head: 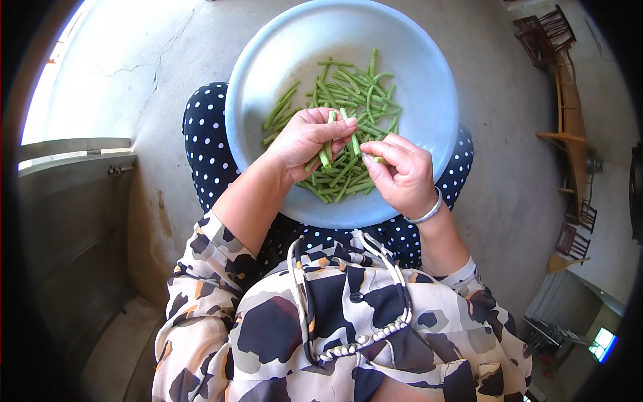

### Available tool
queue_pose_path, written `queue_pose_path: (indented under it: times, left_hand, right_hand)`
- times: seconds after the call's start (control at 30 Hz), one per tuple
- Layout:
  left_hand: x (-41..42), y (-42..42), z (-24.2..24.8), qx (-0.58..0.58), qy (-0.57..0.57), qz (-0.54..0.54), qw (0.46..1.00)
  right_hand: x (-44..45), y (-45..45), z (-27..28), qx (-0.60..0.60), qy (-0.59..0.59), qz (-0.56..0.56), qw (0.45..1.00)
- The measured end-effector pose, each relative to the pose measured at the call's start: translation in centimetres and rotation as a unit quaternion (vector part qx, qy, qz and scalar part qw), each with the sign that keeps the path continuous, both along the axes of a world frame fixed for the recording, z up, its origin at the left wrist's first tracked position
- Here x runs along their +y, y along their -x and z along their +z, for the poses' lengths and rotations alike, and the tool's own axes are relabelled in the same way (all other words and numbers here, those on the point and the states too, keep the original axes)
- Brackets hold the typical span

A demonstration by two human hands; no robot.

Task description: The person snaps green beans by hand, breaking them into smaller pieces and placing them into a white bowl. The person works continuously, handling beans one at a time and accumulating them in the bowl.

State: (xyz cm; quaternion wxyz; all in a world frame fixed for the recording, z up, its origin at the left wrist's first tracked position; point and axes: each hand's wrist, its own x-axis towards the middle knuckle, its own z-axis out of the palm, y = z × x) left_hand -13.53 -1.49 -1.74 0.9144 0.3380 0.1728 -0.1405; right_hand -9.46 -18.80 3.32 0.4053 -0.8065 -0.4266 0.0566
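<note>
A large pale blue basin [427, 95] rests on my lap, with many cut green bean pieces [346, 90] lying in it. Above the beans, my left hand [314, 138] grips several green bean pieces [326, 151] between thumb and fingers. One green bean piece [354, 140] points down from its fingertips towards the other hand. My right hand [402, 171], with a silver bangle [427, 208] at the wrist, is close by on the right. Its thumb and fingers are pinched on a short green bean piece [381, 160], partly hidden by the fingers.
Cracked concrete floor [166, 95] surrounds the basin. A metal door [75, 176] with a latch stands at the left. Wooden chairs [545, 35] and a wooden table [572, 125] are along the right side. A lit window [602, 344] shows at the lower right.
</note>
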Motion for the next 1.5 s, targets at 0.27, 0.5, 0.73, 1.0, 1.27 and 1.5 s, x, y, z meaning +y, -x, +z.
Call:
queue_pose_path:
  times: [0.27,0.5,0.73,1.0,1.27,1.5]
  left_hand:
    - [0.0,0.0,0.3,0.017,-0.04,-0.011,0.999]
    - [-0.1,-0.1,-0.3,0.004,-0.095,-0.039,0.995]
    - [-0.1,0.0,-0.3,-0.002,-0.021,-0.051,0.998]
    - [-0.2,0.0,-0.3,-0.037,-0.038,-0.027,0.998]
    - [-0.2,-0.1,0.3,-0.013,-0.023,-0.001,1.0]
    - [0.2,-0.2,-0.3,0.058,0.011,0.024,0.998]
  right_hand:
    - [0.1,-0.1,0.2,-0.05,0.028,0.045,0.997]
    - [0.6,-0.1,0.3,-0.051,0.086,0.061,0.993]
    - [-0.4,-1.5,-1.7,0.199,-0.064,-0.099,0.973]
    - [-0.2,-0.6,-1.9,0.378,-0.016,-0.028,0.925]
    - [-0.4,-1.4,-2.3,0.44,-0.056,-0.117,0.889]
    - [-0.1,-3.0,-2.7,0.601,-0.262,-0.149,0.741]
